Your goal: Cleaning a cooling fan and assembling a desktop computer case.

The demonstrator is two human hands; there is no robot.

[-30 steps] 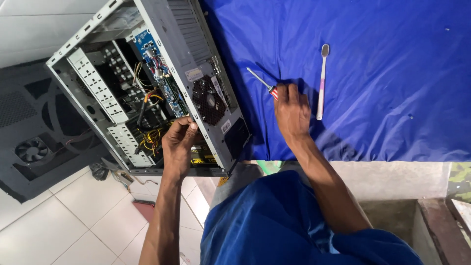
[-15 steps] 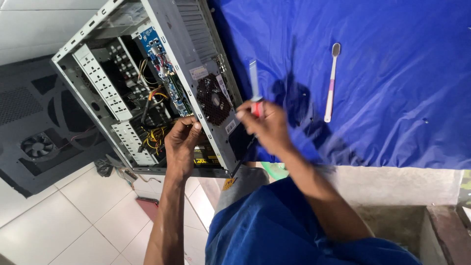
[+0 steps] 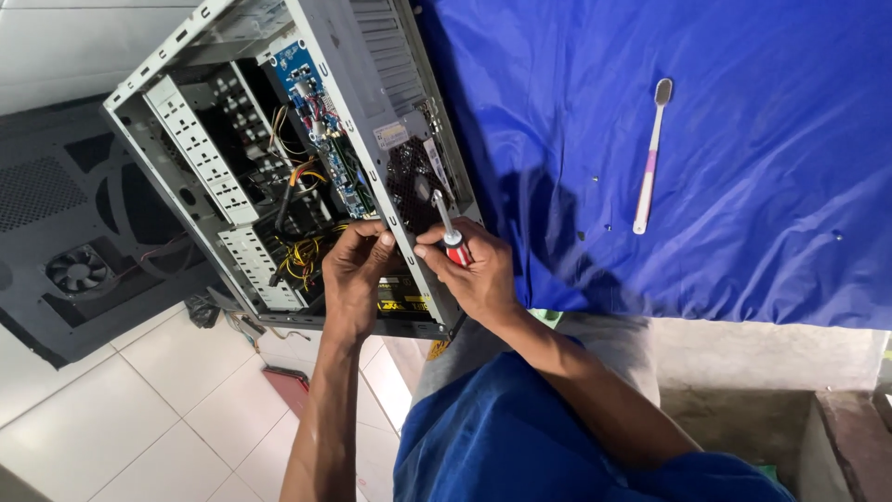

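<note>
bare forearms, blue shorts (image 3: 548,437), grey shirt hem (image 3: 483,339).

Small pale rectangular sticker (image 3: 391,136) on the grey rear panel, well above both hands. Narrow white label strip (image 3: 435,160) just beside it, above the right hand (image 3: 469,270). Black-and-yellow rectangular label (image 3: 401,297) low between the hands, partly hidden.

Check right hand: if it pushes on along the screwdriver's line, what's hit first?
Probably the grey metal computer case's rear panel by the fan grille; the right hand aims its red-handled screwdriver there. Depth is unclear.
</note>
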